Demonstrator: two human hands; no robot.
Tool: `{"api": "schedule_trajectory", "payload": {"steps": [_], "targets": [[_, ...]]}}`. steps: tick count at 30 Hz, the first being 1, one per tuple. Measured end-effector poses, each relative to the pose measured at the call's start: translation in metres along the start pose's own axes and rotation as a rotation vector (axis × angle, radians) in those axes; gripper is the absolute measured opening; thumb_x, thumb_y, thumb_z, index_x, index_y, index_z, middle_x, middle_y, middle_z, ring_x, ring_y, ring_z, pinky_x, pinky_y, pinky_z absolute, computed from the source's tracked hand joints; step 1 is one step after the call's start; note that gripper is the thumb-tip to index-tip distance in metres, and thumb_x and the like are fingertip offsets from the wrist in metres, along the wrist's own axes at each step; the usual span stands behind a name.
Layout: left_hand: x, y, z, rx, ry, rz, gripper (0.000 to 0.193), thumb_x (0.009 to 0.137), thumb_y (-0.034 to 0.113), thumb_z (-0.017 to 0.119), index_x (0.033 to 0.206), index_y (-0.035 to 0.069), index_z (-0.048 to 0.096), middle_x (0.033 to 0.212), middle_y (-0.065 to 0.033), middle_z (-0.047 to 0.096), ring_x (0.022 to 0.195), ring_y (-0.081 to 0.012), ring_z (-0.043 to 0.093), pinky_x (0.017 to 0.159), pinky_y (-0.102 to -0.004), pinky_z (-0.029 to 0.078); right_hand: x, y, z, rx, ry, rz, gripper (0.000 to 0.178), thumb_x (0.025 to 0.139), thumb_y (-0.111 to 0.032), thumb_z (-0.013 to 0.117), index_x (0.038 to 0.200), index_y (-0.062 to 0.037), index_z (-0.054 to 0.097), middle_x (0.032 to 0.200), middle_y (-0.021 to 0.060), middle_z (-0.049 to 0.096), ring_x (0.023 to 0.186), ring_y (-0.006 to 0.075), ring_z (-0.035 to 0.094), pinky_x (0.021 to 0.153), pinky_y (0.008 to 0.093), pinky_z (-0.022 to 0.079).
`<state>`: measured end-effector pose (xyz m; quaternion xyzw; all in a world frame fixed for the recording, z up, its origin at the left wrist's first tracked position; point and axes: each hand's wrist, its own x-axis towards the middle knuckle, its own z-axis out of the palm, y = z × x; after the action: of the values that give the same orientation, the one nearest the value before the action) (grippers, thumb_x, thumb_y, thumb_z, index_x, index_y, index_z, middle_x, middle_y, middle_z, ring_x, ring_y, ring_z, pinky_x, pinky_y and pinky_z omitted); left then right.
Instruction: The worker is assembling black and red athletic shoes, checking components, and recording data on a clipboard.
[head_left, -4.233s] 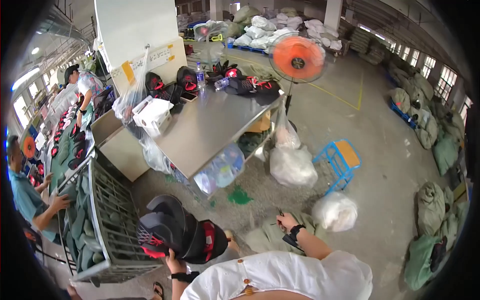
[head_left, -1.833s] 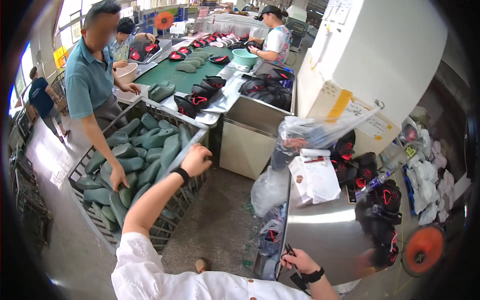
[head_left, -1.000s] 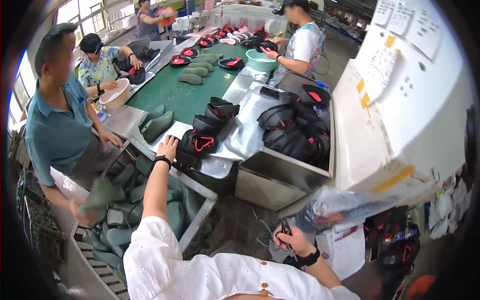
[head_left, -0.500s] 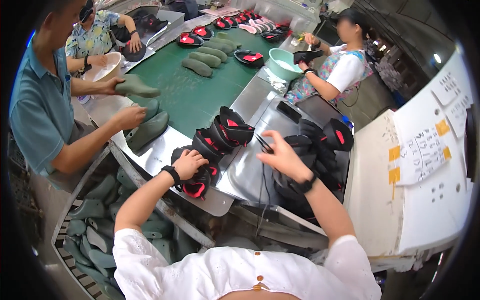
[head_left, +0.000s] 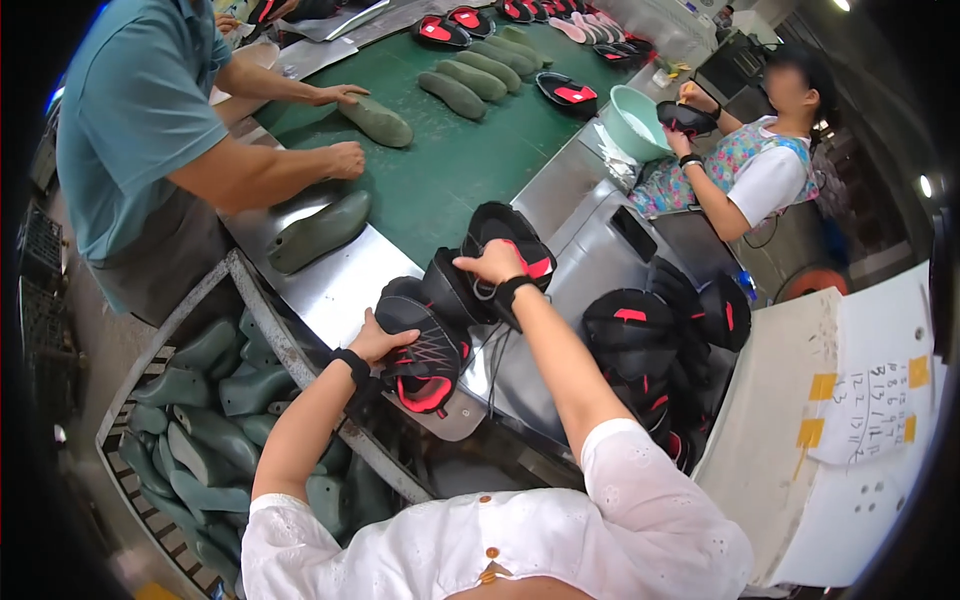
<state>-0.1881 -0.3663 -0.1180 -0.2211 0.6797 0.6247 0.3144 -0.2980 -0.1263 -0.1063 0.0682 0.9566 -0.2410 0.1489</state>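
Note:
My left hand [head_left: 378, 338] grips the side of a black shoe upper [head_left: 428, 338] with crossed grey stitching and a red-lined opening. That upper lies at the near end of the metal table edge. My right hand [head_left: 493, 268] is closed over another black upper [head_left: 510, 232] with a red inside, in the same row. Between them stands a further black upper [head_left: 448, 287], partly covered. A thin dark cord or loop [head_left: 485, 292] shows beneath my right hand; whether I hold it I cannot tell.
More black uppers [head_left: 640, 335] are piled to the right, near a phone [head_left: 633, 233]. A crate [head_left: 235, 275] of green shoe lasts [head_left: 205, 440] stands front left. One co-worker [head_left: 140, 130] handles lasts at the green belt [head_left: 400, 190]; another [head_left: 745, 170] works beside a bowl [head_left: 635, 120].
My right hand has swung left from above the metal surface onto an upper. The upper under my left hand now shows its stitched side. The left co-worker has moved a last onto the belt.

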Motion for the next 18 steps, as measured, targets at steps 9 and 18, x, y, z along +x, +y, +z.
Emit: {"api": "schedule_trajectory", "payload": {"steps": [9, 18], "targets": [[0.027, -0.021, 0.011, -0.358, -0.399, 0.185, 0.064, 0.059, 0.001, 0.078, 0.115, -0.001, 0.046, 0.105, -0.0103, 0.058, 0.099, -0.0211, 0.055, 0.088, -0.0344, 0.044, -0.050, 0.022, 0.004, 0.368, -0.124, -0.154, 0.016, 0.063, -0.008, 0.060, 0.074, 0.0034, 0.057, 0.058, 0.0101, 0.057, 0.054, 0.0148, 0.058, 0.049, 0.0284, 0.045], [-0.035, 0.001, 0.056, -0.133, -0.466, 0.467, 0.040, 0.061, -0.006, 0.071, 0.098, 0.001, 0.057, 0.090, -0.0023, 0.063, 0.085, -0.0132, 0.058, 0.080, -0.0280, 0.046, -0.125, 0.057, -0.029, 0.740, -0.074, -0.098, 0.026, 0.071, -0.019, 0.067, 0.082, 0.0020, 0.055, 0.060, 0.0048, 0.054, 0.049, 0.0105, 0.051, 0.045, 0.0251, 0.039]]}}
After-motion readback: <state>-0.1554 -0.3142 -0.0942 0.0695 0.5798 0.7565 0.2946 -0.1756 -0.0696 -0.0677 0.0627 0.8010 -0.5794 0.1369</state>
